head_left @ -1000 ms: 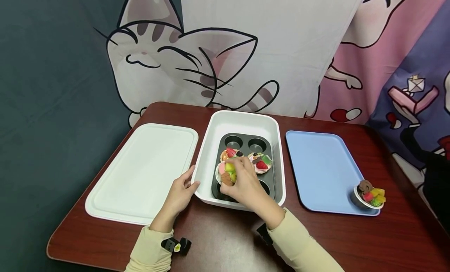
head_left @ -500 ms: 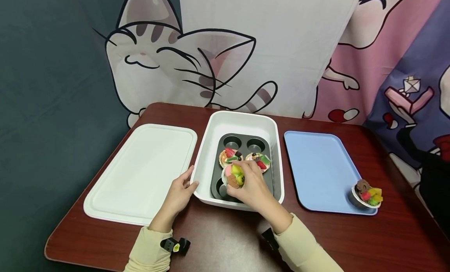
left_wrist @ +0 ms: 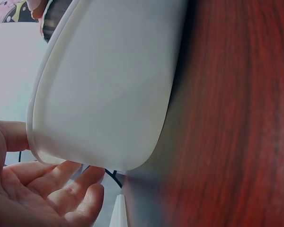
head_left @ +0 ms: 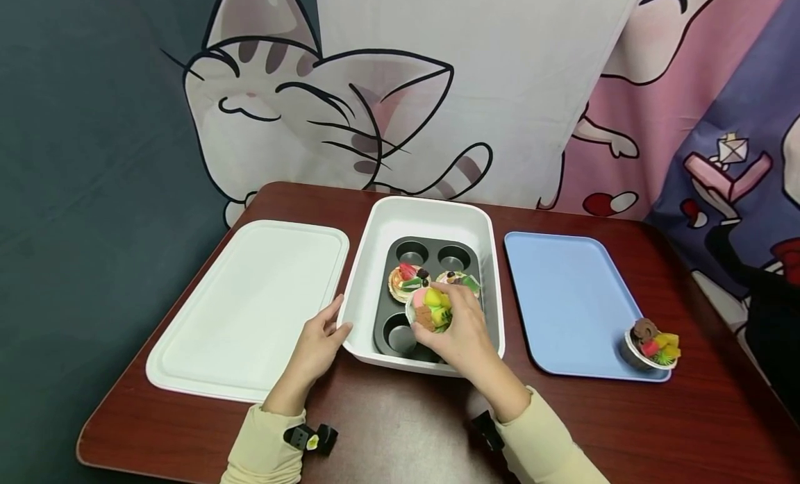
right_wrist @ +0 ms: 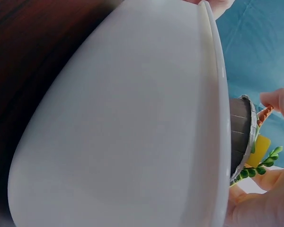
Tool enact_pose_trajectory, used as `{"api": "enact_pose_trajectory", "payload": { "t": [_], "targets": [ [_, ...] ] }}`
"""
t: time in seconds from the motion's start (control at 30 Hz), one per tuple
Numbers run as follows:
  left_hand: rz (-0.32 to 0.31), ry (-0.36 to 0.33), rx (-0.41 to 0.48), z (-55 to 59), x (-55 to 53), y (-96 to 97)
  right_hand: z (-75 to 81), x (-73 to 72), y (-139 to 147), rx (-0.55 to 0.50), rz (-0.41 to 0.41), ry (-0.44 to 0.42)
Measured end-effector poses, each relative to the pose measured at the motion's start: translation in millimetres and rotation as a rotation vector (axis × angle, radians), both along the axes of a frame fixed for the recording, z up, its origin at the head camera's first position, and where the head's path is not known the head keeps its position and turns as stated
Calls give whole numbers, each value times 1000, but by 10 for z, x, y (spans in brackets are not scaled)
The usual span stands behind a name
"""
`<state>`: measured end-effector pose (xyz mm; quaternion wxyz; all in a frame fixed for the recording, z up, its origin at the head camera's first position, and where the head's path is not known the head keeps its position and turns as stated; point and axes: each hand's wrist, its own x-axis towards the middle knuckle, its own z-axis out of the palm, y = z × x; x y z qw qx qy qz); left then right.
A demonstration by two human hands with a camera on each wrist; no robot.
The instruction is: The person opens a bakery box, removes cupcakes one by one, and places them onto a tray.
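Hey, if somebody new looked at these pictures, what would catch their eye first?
Probably the big smiling cartoon cat on the backdrop behind the table. Next, the fruit-topped cupcake that the right hand holds over the dark muffin tin inside the white bin. Then perhaps the blue tray on the right, with another colorful cupcake at its near right corner.

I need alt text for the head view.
The right hand holds a fruit-topped cupcake over a muffin tin in a white bin, while the left hand holds the bin's near-left corner. Two more cupcakes sit in the tin. A flat white tray lies left; a blue tray lies right, another cupcake at its near-right corner.
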<state>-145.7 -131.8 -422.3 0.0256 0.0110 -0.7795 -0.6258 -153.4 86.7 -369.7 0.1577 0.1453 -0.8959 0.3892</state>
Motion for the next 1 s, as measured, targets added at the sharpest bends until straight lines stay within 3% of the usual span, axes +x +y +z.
{"api": "enact_pose_trajectory", "payload": {
  "t": [0.73,1.0],
  "targets": [
    [-3,-7,19,10,9,0,-45,2,220,-73,-107,57],
    [1,-10,4,6,13,-7,-51,7,329,-74,-161,36]
  ]
}}
